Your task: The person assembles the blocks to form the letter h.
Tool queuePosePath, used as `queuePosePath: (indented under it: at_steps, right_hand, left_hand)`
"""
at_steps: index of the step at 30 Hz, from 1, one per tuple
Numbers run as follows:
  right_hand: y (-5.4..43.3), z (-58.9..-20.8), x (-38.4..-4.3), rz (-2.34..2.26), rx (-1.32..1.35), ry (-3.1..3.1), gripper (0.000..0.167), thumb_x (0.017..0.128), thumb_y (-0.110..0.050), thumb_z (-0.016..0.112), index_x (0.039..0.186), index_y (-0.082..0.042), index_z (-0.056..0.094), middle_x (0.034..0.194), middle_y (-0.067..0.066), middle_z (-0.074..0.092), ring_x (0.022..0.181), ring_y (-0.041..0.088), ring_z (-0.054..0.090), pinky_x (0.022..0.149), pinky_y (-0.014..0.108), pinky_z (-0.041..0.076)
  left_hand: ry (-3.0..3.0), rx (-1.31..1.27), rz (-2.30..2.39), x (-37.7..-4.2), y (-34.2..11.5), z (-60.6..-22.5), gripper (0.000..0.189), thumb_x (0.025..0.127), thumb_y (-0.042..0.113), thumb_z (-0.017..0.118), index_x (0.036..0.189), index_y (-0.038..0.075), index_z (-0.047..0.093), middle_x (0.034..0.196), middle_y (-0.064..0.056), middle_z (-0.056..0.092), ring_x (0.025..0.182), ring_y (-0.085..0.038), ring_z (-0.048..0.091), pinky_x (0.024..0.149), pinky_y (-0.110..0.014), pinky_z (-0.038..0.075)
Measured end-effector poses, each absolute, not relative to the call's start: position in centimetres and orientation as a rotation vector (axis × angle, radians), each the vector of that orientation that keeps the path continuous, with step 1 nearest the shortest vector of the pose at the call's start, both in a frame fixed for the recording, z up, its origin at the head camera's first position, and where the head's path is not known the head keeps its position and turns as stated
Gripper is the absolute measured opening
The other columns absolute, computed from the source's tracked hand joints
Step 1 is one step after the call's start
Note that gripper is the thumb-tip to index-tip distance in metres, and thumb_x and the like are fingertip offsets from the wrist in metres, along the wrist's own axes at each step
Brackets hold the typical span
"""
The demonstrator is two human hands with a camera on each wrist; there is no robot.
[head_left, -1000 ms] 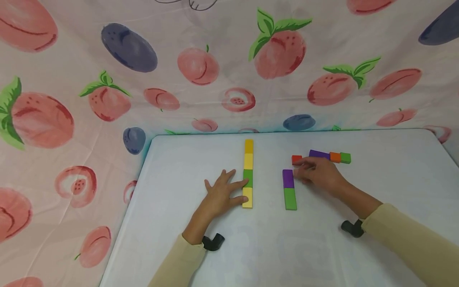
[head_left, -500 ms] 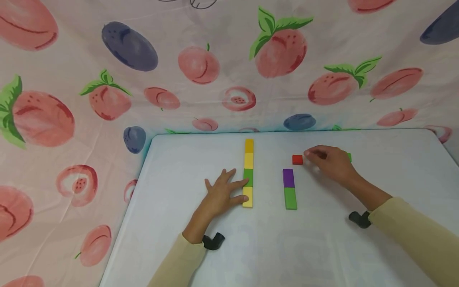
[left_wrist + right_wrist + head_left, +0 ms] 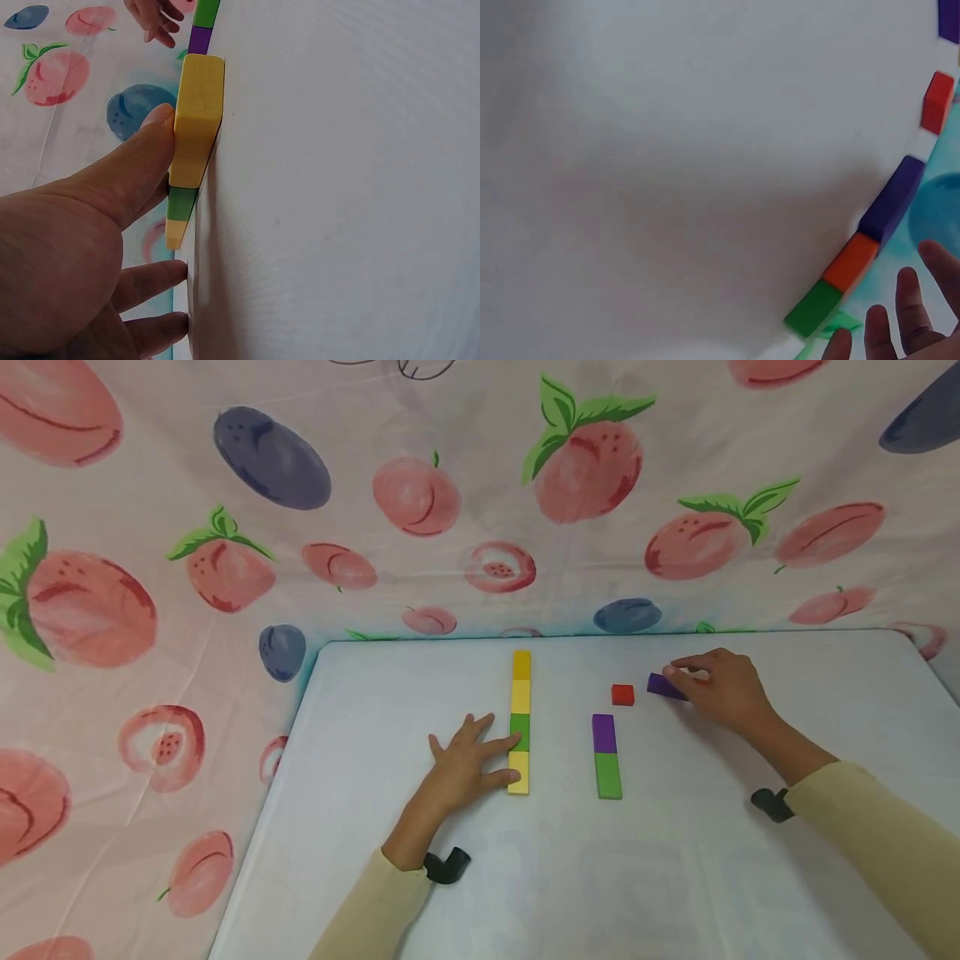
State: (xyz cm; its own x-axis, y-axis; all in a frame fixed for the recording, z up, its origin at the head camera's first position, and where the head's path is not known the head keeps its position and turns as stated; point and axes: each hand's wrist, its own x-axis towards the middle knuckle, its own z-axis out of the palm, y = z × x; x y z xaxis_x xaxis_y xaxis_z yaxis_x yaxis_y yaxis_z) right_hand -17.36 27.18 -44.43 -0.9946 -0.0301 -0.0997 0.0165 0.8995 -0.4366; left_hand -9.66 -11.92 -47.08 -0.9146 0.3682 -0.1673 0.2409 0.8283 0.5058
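My left hand (image 3: 459, 768) rests with spread fingers beside a straight column of yellow and green blocks. Its thumb touches the near yellow block (image 3: 199, 124), and the index finger lies on the green block (image 3: 519, 728). Over at the back right, my right hand (image 3: 720, 687) hovers over a short row, fingertips close over a purple block (image 3: 663, 687). The right wrist view shows that row whole: the purple block, an orange block (image 3: 851, 262) and a green block (image 3: 814, 308). There the right fingers are apart and hold nothing. The hand mostly covers the orange and green blocks in the head view.
A small red block (image 3: 622, 695) lies left of the right-hand row. Between the hands, a purple block (image 3: 603, 733) and a green block (image 3: 608, 776) lie end to end on the white table (image 3: 540, 877). Fruit-patterned cloth (image 3: 420, 427) hangs behind the table.
My right hand has left the red block and moved right over the purple-orange-green row. The red block now lies uncovered. My left hand has stayed in place.
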Motion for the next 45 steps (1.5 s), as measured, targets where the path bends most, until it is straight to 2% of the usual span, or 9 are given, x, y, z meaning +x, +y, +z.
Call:
queuePosePath:
  at_steps: [5, 10, 18, 29, 38, 45]
  right_hand:
    - [28.1, -44.7, -17.5, -0.563, -0.004, 2.964, 0.067, 0.099, -0.061, 0.053, 0.136, -0.006, 0.064, 0.133, 0.034, 0.050, 0.126, 0.059, 0.039, 0.086, 0.079, 0.044]
    - [28.7, -45.3, -17.9, -0.519, 0.009, 2.940, 0.073, 0.095, -0.068, 0.054, 0.137, -0.009, 0.064, 0.133, 0.034, 0.049, 0.125, 0.059, 0.039, 0.085, 0.078, 0.044]
    - [28.8, -46.0, -18.2, -0.508, 0.041, 2.932, 0.057, 0.094, -0.053, 0.067, 0.132, -0.009, 0.068, 0.127, 0.031, 0.054, 0.123, 0.056, 0.042, 0.085, 0.080, 0.041]
    - [28.9, -46.5, -18.3, -0.553, -0.007, 2.952, 0.042, 0.093, -0.039, 0.073, 0.120, -0.007, 0.074, 0.125, 0.029, 0.059, 0.121, 0.053, 0.044, 0.085, 0.080, 0.038]
    - [28.8, -46.1, -18.2, -0.584, -0.039, 2.947, 0.042, 0.089, -0.036, 0.078, 0.117, -0.007, 0.072, 0.115, 0.025, 0.068, 0.119, 0.051, 0.045, 0.085, 0.076, 0.037]
    - [28.7, -45.9, -18.2, -0.690, -0.031, 2.929, 0.043, 0.091, -0.038, 0.077, 0.120, -0.007, 0.073, 0.112, 0.021, 0.073, 0.116, 0.047, 0.054, 0.089, 0.072, 0.036]
  left_hand:
    - [2.753, 0.470, 0.720, -9.6, -12.0, -47.1, 0.058, 0.089, 0.048, 0.075, 0.144, 0.036, 0.059, 0.165, -0.009, 0.036, 0.157, -0.040, 0.020, 0.108, -0.087, 0.004]
    - [2.753, 0.469, 0.725, -9.6, -12.0, -47.1, 0.058, 0.089, 0.048, 0.076, 0.144, 0.036, 0.059, 0.165, -0.008, 0.036, 0.157, -0.039, 0.020, 0.108, -0.087, 0.004]
    - [2.751, 0.475, 0.734, -9.5, -12.0, -47.1, 0.057, 0.090, 0.048, 0.075, 0.143, 0.036, 0.060, 0.165, -0.009, 0.036, 0.157, -0.040, 0.020, 0.108, -0.087, 0.005]
    - [2.754, 0.475, 0.719, -9.6, -11.9, -47.1, 0.058, 0.090, 0.049, 0.075, 0.144, 0.036, 0.059, 0.165, -0.009, 0.036, 0.157, -0.040, 0.020, 0.107, -0.087, 0.005]
    - [2.764, 0.475, 0.708, -9.6, -11.9, -47.3, 0.058, 0.089, 0.049, 0.075, 0.144, 0.037, 0.059, 0.165, -0.008, 0.036, 0.157, -0.040, 0.021, 0.107, -0.087, 0.006]
    - [2.769, 0.475, 0.723, -9.6, -11.9, -47.1, 0.058, 0.089, 0.049, 0.076, 0.143, 0.036, 0.060, 0.165, -0.009, 0.037, 0.157, -0.040, 0.021, 0.107, -0.087, 0.006]
